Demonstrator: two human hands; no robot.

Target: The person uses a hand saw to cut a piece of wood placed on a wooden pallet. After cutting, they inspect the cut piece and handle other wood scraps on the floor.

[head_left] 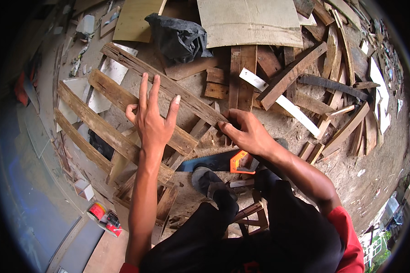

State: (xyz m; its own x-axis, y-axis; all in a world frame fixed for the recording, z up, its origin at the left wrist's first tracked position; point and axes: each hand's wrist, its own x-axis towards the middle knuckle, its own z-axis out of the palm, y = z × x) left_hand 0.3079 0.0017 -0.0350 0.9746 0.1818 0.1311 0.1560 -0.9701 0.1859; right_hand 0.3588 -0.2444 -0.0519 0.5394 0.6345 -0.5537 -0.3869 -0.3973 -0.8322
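A long weathered wooden plank [196,105] runs slantwise from the far left toward the middle. At its near end my right hand [250,134] is closed, with thumb and fingers gripping the wood. My left hand [154,126] lies over the plank's side with the fingers stretched out and spread; the fingertips reach onto the wood. Beneath and to the left is a row of spaced slats [111,93] set on crosspieces. A handsaw [209,161] with a blue blade and an orange and black handle lies on the ground below my right hand, beside my shoe.
Loose boards and offcuts [291,75] lie piled at the right, with a white strip [282,102] among them. A black plastic bag [177,38] and a plywood sheet [250,20] are at the back. Small cans [97,211] and a red box [114,227] stand at lower left.
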